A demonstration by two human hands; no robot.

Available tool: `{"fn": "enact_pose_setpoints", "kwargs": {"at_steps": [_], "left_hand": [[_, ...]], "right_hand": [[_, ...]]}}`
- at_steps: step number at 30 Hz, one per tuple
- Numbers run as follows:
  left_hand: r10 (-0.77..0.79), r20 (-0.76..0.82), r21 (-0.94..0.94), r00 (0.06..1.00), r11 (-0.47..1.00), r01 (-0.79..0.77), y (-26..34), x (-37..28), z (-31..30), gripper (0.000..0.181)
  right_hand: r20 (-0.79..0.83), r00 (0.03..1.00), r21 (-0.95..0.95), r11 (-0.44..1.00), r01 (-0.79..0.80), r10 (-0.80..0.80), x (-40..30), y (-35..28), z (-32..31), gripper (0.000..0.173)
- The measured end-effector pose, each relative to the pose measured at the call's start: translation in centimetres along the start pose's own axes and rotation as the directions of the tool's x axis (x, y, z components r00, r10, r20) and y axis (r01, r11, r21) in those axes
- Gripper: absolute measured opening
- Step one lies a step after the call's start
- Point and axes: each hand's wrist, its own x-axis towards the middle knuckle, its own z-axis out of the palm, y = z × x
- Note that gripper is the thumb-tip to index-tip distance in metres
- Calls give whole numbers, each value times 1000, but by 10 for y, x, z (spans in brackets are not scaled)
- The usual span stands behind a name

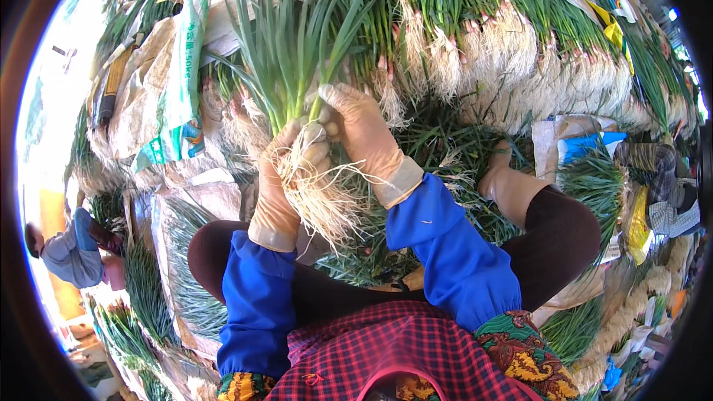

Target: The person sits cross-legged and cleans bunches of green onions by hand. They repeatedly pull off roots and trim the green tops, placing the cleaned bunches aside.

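Note:
My left hand (278, 178), in a rubber glove, is closed around the lower stems of a bunch of green garlic plants (295, 61). Their long green leaves point away from me, and their pale roots (323, 200) hang towards my lap. My right hand (362, 128), gloved as well, pinches one stem at the right side of the bunch between thumb and fingers. Its other fingers are curled and partly hidden behind the stems. Loose green leaves and a few rooted plants (457, 172) lie on the ground between my legs.
Rows of rooted bunches (507, 39) lie ahead, partly under woven sacks (150, 72). More leafy bundles (189, 256) rest on sacking at left, others (590, 184) at right. One person (72, 250) sits at far left; another (668, 195) is at far right. My boot (512, 184) stands right of the loose leaves.

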Motion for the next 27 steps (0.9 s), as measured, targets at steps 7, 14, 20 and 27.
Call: {"fn": "enact_pose_setpoints", "kwargs": {"at_steps": [7, 14, 20, 27], "left_hand": [[99, 211, -118, 972, 990, -75, 12, -5, 3, 21], [61, -288, 199, 956, 980, -3, -8, 11, 6, 31], [-25, 54, 144, 998, 989, 17, 7, 4, -7, 25], [52, -369, 530, 928, 832, 164, 6, 9, 16, 31]], "right_hand": [[-54, 921, -944, 321, 79, -386, 7, 9, -61, 22], [-471, 882, -499, 817, -290, 25, 42, -31, -109, 27], [-25, 860, -898, 390, 205, -510, 2, -32, -62, 21], [227, 895, -837, 393, 381, -385, -40, -12, -44, 18]]}}
